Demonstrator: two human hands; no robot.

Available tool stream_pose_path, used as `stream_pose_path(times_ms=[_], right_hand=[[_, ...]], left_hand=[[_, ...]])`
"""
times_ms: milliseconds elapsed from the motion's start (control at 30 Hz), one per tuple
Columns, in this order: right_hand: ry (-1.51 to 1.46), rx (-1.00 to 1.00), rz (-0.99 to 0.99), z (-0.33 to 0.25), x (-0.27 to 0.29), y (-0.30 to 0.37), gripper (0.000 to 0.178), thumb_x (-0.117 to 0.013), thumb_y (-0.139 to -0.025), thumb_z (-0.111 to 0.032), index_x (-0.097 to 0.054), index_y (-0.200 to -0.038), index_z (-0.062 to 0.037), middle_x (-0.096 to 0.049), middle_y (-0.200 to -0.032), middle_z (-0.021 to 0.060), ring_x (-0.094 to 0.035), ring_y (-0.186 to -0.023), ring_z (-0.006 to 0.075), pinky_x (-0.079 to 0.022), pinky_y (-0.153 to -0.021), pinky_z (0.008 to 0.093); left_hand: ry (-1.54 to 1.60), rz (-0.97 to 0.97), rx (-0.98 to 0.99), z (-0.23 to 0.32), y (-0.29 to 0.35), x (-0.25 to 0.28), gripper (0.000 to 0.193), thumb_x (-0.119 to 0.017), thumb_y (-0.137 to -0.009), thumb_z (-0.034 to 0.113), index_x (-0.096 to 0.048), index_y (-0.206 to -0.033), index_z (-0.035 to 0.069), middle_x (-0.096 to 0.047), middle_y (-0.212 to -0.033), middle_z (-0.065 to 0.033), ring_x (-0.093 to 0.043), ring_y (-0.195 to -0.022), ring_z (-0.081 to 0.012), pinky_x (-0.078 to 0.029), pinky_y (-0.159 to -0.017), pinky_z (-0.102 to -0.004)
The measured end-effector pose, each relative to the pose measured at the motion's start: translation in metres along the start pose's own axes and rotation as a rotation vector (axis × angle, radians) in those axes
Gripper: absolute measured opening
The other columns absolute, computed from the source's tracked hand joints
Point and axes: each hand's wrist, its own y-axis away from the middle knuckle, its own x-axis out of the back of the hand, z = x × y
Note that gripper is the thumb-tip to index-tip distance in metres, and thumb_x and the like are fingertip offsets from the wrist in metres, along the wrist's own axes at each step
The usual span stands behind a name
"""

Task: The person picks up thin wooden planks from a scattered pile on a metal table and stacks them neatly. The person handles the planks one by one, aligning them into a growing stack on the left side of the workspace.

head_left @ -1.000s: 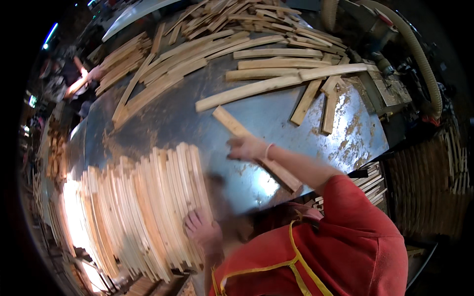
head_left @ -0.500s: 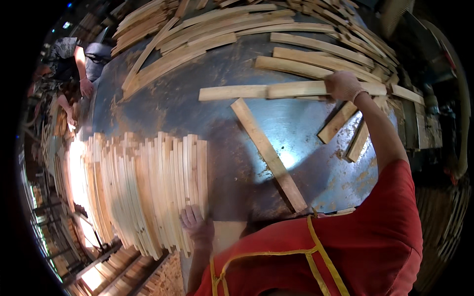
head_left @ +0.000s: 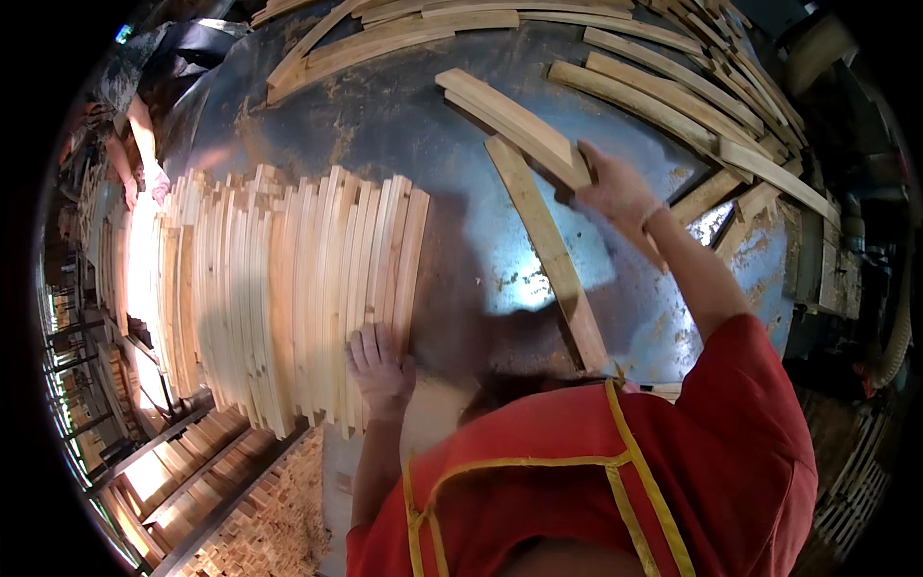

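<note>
Right fingers (head_left: 590,165) grasp planks (head_left: 514,121) jutting past them both ways; left fingers (head_left: 369,348) lie extended on lined-up strips (head_left: 303,279).

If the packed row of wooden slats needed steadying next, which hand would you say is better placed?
Likely the left hand: it lies against the slat row near its right end, while the right hand is farther off, gripping at least one other slat.

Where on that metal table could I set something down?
Mostly bare metal table shows between the slat row and slanting board, and beyond that row, left of the wood in the right hand. Loose boards crowd the upper right.
</note>
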Motion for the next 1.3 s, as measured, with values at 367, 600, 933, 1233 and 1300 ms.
stream_pose_path(times_ms=[367,600,933,1233,1300], right_hand=[[0.179,-0.375,0.014,-0.033,-0.135,0.152,0.115,-0.084,-0.078,-0.036,-0.02,-0.168,-0.0065,-0.066,-0.128,0.0323,-0.067,-0.119,0.0476,-0.055,-0.104,0.0509],[-0.953,-0.098,0.163,-0.091,-0.246,0.179,0.126,-0.093,-0.073,-0.032,-0.017,-0.168,-0.0009,-0.063,-0.14,0.0294,-0.065,-0.125,0.0381,-0.053,-0.109,0.044],[-0.629,0.242,-0.39,-0.038,-0.148,0.084,0.08,-0.076,-0.093,-0.042,-0.049,-0.161,-0.0079,-0.067,-0.147,0.0194,-0.065,-0.133,0.0338,-0.05,-0.113,0.0426],[0.811,-0.294,0.513,0.249,0.174,0.002,0.072,-0.074,-0.087,-0.015,-0.052,-0.156,-0.0105,-0.066,-0.142,0.0188,-0.061,-0.132,0.0411,-0.051,-0.111,0.0486],[0.787,-0.439,0.24,0.219,0.191,-0.01,0.076,-0.073,-0.086,-0.013,-0.048,-0.158,-0.0118,-0.064,-0.145,0.0179,-0.059,-0.135,0.0399,-0.05,-0.112,0.0482]], left_hand=[[0.02,-0.001,-0.021,0.0,-0.012,0.025,0.084,-0.075,-0.084,0.042,-0.049,-0.157,0.008,-0.049,-0.157,-0.0157,-0.04,-0.148,-0.0387,-0.029,-0.126,-0.0564],[0.34,-0.227,0.088,0.004,-0.05,0.039,0.087,-0.072,-0.092,0.048,-0.04,-0.164,0.01,-0.041,-0.165,-0.0178,-0.031,-0.155,-0.0389,-0.023,-0.129,-0.0539],[0.003,-0.083,-0.125,0.059,-0.069,0.033,0.091,-0.069,-0.087,0.039,-0.037,-0.163,0.001,-0.038,-0.167,-0.0187,-0.03,-0.156,-0.0378,-0.019,-0.131,-0.0544],[0.04,-0.148,-0.118,0.062,-0.088,0.031,0.091,-0.074,-0.076,0.033,-0.043,-0.156,0.002,-0.041,-0.161,-0.0198,-0.032,-0.152,-0.045,-0.023,-0.128,-0.0605],[0.06,-0.134,-0.107,0.062,-0.086,0.025,0.089,-0.076,-0.073,0.031,-0.046,-0.152,0.002,-0.043,-0.157,-0.0205,-0.034,-0.15,-0.0457,-0.026,-0.127,-0.0615]])
